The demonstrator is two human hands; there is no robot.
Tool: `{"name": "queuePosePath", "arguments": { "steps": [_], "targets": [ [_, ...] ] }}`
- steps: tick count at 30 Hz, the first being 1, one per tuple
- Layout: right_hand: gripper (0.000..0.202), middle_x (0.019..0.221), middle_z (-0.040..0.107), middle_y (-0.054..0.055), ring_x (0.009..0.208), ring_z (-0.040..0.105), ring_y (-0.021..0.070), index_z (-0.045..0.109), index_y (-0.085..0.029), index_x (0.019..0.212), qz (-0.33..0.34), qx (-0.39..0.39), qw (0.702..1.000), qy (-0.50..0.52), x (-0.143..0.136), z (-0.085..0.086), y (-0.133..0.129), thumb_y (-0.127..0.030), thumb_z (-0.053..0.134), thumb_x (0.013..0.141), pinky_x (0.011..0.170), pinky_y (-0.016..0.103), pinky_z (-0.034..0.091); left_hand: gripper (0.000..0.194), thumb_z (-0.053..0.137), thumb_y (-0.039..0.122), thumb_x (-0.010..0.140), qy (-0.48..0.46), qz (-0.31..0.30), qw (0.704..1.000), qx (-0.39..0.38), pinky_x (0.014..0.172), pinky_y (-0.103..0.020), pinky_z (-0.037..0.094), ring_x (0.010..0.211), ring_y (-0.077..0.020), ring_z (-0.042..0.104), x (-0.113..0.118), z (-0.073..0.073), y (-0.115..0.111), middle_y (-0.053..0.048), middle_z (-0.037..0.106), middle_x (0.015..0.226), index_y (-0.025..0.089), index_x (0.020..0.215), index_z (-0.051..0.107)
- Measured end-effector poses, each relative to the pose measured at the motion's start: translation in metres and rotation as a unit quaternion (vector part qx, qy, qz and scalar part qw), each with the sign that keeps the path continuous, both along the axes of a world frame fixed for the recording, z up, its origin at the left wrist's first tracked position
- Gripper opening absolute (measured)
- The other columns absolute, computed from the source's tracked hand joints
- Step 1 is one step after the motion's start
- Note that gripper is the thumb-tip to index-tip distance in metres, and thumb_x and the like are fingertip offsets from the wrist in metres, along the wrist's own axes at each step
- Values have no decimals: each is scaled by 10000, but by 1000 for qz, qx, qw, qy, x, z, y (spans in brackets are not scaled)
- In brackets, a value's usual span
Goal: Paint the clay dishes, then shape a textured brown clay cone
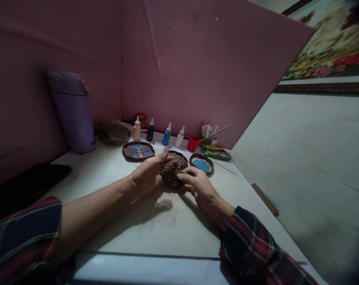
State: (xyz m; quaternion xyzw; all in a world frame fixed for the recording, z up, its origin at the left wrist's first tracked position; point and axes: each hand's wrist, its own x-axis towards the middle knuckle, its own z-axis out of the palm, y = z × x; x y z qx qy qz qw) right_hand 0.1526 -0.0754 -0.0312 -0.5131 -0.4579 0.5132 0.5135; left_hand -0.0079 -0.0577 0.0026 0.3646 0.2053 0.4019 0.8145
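Note:
A lumpy brown clay piece [170, 173] is held above the white table [164, 233], between both hands. My left hand [149, 172] supports it from the left, thumb raised along its upper side. On the right, my right hand [197, 183] pinches the edge of the piece with thumb and fingers. Just behind the hands lies a brown-rimmed dish [179, 157] with purple streaks, partly hidden. Another dish [138, 151] with blue and purple paint is to its left, and a smaller dish [202, 164] with bright blue paint is to its right.
Paint bottles in orange [137, 130], dark blue [150, 131], blue [166, 135] and white [179, 138] stand behind the dishes. Nearby are a red cup [193, 144] with a stick, a green packet [216, 152], a bagged brown lump [114, 132] and a purple tumbler [74, 114].

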Motion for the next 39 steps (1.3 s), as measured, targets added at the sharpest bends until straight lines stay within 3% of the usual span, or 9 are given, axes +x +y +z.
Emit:
{"name": "queuePosePath", "arguments": {
  "steps": [8,13,16,23,34,39],
  "targets": [
    [251,582,603,-18,458,566,115,496,-183,677,1,-1,1000,-8,0,0,-1,-289,715,618,435,236,478,416,433,433,898,-2,-14,1000,6,756,-370,505,787,-237,649,-1,-2,0,-142,695,864,98,868,678],
    [252,587,598,-22,437,560,108,505,-182,689,12,-6,1000,10,0,0,0,-275,727,611,426,232,481,399,460,432,888,28,36,998,-33,805,-378,497,788,-228,647,-1,2,-1,-135,688,856,89,845,659],
    [229,587,604,-11,405,547,110,520,-183,729,22,-11,1000,19,1,-1,0,-326,690,674,396,234,468,392,511,451,859,23,55,997,-59,844,-374,488,815,-229,647,-1,-2,4,-137,683,846,84,842,649],
    [186,672,634,42,496,584,119,555,-155,795,12,-14,999,41,1,-3,1,-334,604,785,436,227,501,423,567,483,815,-22,22,996,-79,900,-416,477,883,-263,655,-5,-12,16,-170,696,880,70,866,638],
    [193,564,592,13,423,543,111,566,-163,774,15,-9,998,58,1,-7,5,-350,605,803,430,233,515,464,512,499,840,-22,42,994,-99,846,-405,512,843,-265,663,-6,-9,14,-168,689,842,60,938,625],
    [165,623,644,52,512,619,140,572,-162,775,27,-2,998,62,1,-8,4,-322,593,807,456,221,520,476,503,479,850,-34,49,995,-83,826,-403,524,875,-277,656,-7,-11,17,-190,677,878,39,997,609]
  ]
}}
